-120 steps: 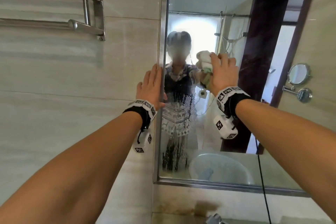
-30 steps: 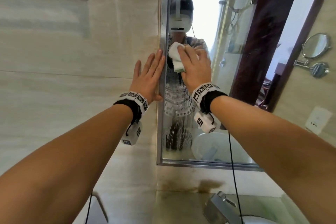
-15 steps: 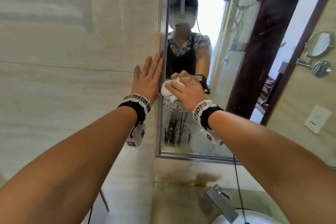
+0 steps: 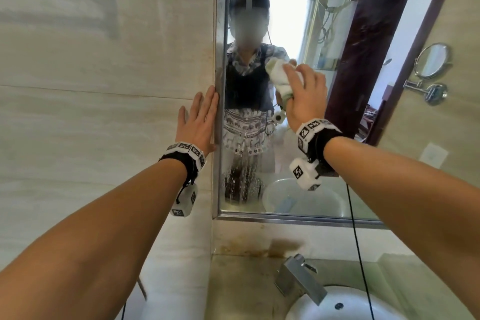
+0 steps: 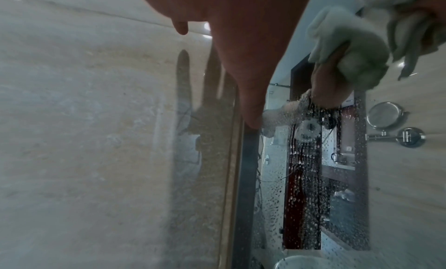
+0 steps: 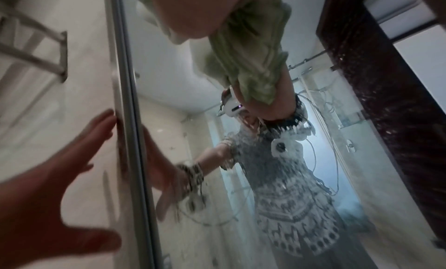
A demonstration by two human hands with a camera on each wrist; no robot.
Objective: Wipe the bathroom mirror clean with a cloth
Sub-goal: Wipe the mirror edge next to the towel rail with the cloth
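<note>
Right hand [image 4: 305, 97] fingers grip the bunched cloth [image 4: 281, 79], pressed on the mirror [image 4: 293, 34] glass. Left hand [image 4: 198, 121] flat, fingers straight, braced on the wall tile at the mirror frame. Risk: droplets below the fingers get missed or smear into streaks.

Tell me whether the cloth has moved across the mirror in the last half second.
Yes. The cloth in the right hand has gone right and up, away from the mirror's left frame where it was beside the left hand.
</note>
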